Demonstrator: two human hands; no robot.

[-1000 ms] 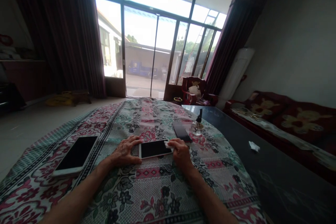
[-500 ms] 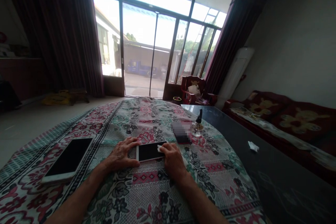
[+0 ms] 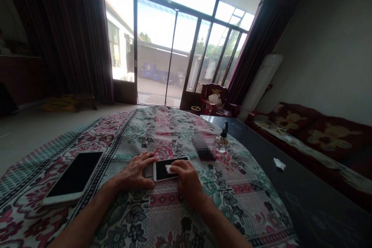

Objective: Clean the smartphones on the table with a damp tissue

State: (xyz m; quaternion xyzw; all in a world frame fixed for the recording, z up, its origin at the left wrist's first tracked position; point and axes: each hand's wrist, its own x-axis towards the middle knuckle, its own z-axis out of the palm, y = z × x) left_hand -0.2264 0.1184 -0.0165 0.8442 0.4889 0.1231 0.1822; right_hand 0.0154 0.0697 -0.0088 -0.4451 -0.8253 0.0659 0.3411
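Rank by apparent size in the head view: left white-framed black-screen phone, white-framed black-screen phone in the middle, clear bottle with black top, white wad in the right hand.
1. Left phone, though it looks nearer the camera
2. Middle phone
3. Bottle
4. White wad, partly hidden

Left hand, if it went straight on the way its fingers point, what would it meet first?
The left hand would most likely meet the smaller-looking white phone first; its end lies right beside that hand, though whether they already touch is unclear.
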